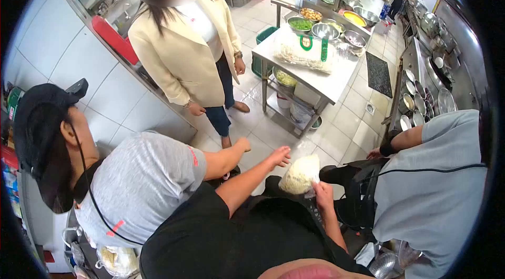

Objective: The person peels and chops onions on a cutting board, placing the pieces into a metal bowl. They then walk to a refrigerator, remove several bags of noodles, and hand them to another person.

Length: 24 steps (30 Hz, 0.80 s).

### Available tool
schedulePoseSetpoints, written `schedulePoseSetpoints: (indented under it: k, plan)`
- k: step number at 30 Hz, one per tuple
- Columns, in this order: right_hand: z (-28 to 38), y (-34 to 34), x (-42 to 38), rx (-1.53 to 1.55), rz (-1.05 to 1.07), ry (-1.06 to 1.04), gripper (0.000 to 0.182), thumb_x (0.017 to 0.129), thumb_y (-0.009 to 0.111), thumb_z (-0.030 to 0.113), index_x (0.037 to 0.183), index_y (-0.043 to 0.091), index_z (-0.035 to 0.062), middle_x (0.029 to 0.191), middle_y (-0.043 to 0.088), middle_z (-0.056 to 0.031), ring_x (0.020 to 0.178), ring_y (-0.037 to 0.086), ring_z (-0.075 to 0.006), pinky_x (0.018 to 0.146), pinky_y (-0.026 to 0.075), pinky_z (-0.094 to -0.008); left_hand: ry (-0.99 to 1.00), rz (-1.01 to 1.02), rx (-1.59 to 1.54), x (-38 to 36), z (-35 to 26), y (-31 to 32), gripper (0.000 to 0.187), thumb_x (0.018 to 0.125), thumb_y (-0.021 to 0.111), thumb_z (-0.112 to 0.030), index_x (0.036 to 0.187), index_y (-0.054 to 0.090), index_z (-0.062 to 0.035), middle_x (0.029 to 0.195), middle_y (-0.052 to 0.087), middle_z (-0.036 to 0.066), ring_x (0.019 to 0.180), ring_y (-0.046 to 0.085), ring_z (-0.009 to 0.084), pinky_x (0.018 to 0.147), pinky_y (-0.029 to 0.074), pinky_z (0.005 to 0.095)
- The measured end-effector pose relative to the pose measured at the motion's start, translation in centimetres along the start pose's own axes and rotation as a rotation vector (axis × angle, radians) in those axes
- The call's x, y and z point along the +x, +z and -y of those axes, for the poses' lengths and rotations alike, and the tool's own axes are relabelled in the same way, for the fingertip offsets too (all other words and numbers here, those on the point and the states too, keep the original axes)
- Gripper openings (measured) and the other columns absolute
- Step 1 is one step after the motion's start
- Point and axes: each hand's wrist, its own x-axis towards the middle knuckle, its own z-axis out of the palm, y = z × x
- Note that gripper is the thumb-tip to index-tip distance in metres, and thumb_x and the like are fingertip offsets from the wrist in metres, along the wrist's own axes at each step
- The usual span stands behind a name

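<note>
My right hand is closed on a clear plastic bag filled with pale yellowish food, held in front of my body. What the food is, I cannot make out. My left hand reaches forward in the air, its fingers stretched out and nothing in it. It is a little up and left of the bag, not touching it. A co-worker's hand in a grey short sleeve is just left of mine.
A person in a cream jacket stands ahead. Co-workers in grey shirts flank me, left and right. A steel table bears a large clear bag with green print and several bowls. Ladles lie along the right counter.
</note>
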Motion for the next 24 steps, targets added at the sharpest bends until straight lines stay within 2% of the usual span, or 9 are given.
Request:
schedulePoseSetpoints:
  k: [4, 7, 8, 10, 13, 17, 22, 24]
  plan:
    - [1.1, -1.9, -1.3, -0.029, 0.076, 0.019, 0.036, 0.092, 0.063, 0.016, 0.06, 0.049, 0.005, 0.06, 0.045, 0.0068, 0.057, 0.038, -0.0044, 0.05, 0.03, -0.0276, -0.082, 0.132, -0.29, -2.7, -0.1, 4.0, 0.062, 0.103, 0.04, -0.054, 0.15, 0.035, -0.0141, 0.118, 0.063, 0.013, 0.101, 0.062, 0.0233, 0.088, 0.05, 0.0384]
    - [1.1, -3.4, 0.9, -0.047, 0.214, 0.033, 0.034, 0.093, 0.064, 0.018, 0.064, 0.055, 0.0016, 0.061, 0.05, 0.0051, 0.058, 0.043, -0.0055, 0.052, 0.035, -0.0273, -0.109, 0.173, -0.334, -5.0, -0.1, 5.0, 0.062, 0.104, 0.036, -0.055, 0.149, 0.038, -0.0133, 0.125, 0.061, 0.014, 0.113, 0.058, 0.0226, 0.098, 0.044, 0.0388]
    - [1.2, -3.8, 2.2, -0.059, 0.285, 0.018, 0.034, 0.094, 0.064, 0.02, 0.067, 0.059, 0.0004, 0.062, 0.054, 0.0039, 0.059, 0.046, -0.0064, 0.054, 0.038, -0.0273, -0.111, 0.17, -0.31, -4.7, 0.6, 4.7, 0.056, 0.107, 0.032, -0.049, 0.144, 0.044, -0.0102, 0.132, 0.06, 0.011, 0.12, 0.057, 0.0219, 0.101, 0.045, 0.0392]
    - [3.1, -4.1, 4.3, -0.063, 0.407, 0.043, 0.033, 0.094, 0.064, 0.023, 0.071, 0.064, -0.0012, 0.065, 0.061, 0.0005, 0.062, 0.053, -0.008, 0.057, 0.044, -0.0279, -0.039, 0.138, -0.38, -6.0, 0.2, 4.7, 0.057, 0.107, 0.032, -0.049, 0.144, 0.045, -0.0084, 0.136, 0.058, 0.01, 0.124, 0.055, 0.0213, 0.103, 0.044, 0.0381]
    - [3.2, -3.1, 6.7, -0.018, 0.475, 0.012, 0.035, 0.092, 0.067, 0.018, 0.065, 0.055, -0.0004, 0.064, 0.053, 0.0026, 0.06, 0.044, -0.0059, 0.054, 0.037, -0.0291, -0.011, 0.022, -0.424, -8.8, -2.7, 5.2, 0.059, 0.106, 0.033, -0.05, 0.142, 0.048, -0.0059, 0.135, 0.06, 0.008, 0.124, 0.056, 0.0199, 0.105, 0.043, 0.0367]
    - [3.9, -1.7, 8.7, -0.142, 0.606, -0.221, 0.034, 0.092, 0.067, 0.017, 0.065, 0.055, -0.0004, 0.064, 0.054, -0.0009, 0.059, 0.048, -0.0083, 0.054, 0.039, -0.0299, 0.034, -0.007, -0.579, -10.2, -2.6, 5.4, 0.06, 0.104, 0.037, -0.053, 0.136, 0.055, -0.0065, 0.13, 0.064, 0.007, 0.119, 0.06, 0.0206, 0.105, 0.043, 0.0366]
    - [5.1, -1.0, 8.2, -0.125, 0.749, -0.129, 0.029, 0.092, 0.068, 0.019, 0.069, 0.063, 0.0014, 0.063, 0.054, 0.0016, 0.061, 0.049, -0.0067, 0.053, 0.038, -0.0281, 0.016, 0.025, -0.733, -12.3, -0.7, 5.2, 0.058, 0.103, 0.04, -0.052, 0.137, 0.054, -0.0076, 0.131, 0.063, 0.009, 0.118, 0.061, 0.023, 0.104, 0.045, 0.0389]
    - [5.8, -0.7, 7.9, -0.146, 0.784, -0.049, 0.029, 0.092, 0.07, 0.02, 0.07, 0.065, 0.0017, 0.063, 0.055, 0.0026, 0.062, 0.05, -0.0061, 0.054, 0.038, -0.0272, 0.041, -0.024, -0.751, -13.1, -0.1, 5.4, 0.059, 0.104, 0.037, -0.051, 0.139, 0.051, -0.0048, 0.133, 0.061, 0.012, 0.121, 0.06, 0.0272, 0.105, 0.045, 0.0425]
